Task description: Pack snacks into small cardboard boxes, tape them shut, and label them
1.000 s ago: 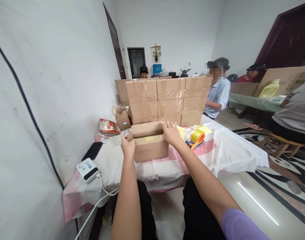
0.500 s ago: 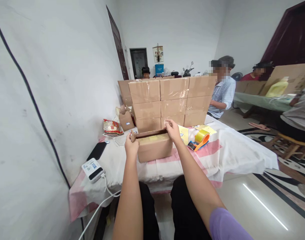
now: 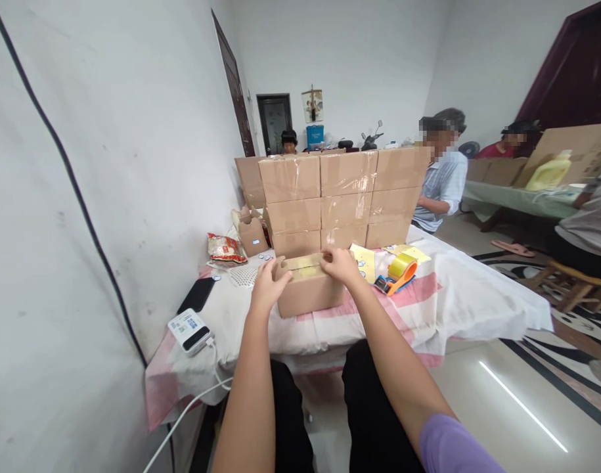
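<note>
Left hand and right hand pressed flat on cardboard box flaps, clamping nothing, box on table edge. Uneven pressure could pop flaps open.

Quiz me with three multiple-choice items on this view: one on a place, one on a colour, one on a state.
1. Where is the tape dispenser?
A. right of the box in hand
B. on the stacked boxes
C. on the floor

2. What colour is the tape roll?
A. blue
B. yellow
C. black

3. What state is the small cardboard box in?
A. wide open
B. crushed flat
C. flaps folded down

Answers: 1 A, it lies on the table beside the right hand. 2 B, the roll shows yellow. 3 C, both hands, left hand too, press on its top.
</note>
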{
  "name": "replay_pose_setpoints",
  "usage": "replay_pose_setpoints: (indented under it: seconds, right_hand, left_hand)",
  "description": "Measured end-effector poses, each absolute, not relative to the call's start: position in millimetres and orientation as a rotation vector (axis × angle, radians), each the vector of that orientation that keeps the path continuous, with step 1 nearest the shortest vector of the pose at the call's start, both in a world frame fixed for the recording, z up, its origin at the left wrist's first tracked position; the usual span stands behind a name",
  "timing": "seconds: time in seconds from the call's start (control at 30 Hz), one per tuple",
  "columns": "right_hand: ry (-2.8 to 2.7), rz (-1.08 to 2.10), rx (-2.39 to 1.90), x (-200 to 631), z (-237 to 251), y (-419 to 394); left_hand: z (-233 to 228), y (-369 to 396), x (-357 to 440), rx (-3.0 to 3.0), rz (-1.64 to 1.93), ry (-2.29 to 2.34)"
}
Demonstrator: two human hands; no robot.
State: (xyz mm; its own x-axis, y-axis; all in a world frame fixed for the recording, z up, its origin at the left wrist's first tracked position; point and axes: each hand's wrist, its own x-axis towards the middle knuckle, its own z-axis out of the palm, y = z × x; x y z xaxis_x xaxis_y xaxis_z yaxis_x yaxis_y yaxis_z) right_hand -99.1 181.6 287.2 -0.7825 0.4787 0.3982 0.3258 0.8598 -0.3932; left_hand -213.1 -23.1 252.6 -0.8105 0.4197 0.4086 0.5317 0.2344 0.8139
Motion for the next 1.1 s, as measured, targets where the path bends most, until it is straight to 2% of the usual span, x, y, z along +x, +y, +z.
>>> replay_pose_setpoints:
  seconds: [0.17,0.37,0.67,0.93,1.0,1.1]
  right_hand:
    - [-2.567,0.4,-0.599,-101,285,178]
    - [-2.601,0.358,-0.669,-103,288,175]
    - [-2.666,0.297,-0.568,-99,282,175]
    - [-2.541,0.317,-0.566,-92,280,176]
    - [-2.342,0.389,-0.661,-92,275,185]
    - [-1.988,0.69,-0.742,-91,267,206]
  left_hand:
    - [273,-20,-191,-0.985,-1.296,-2.213]
    - [277,6,-159,-1.333,-0.901,-2.379]
    - [258,28,-143,-1.203,-0.742,-2.516]
    - [259,24,-147,-1.204,-0.755,-2.492]
    - [261,21,-148,-1.214,-0.775,-2.442]
    - [268,14,-148,-1.239,-0.786,-2.366]
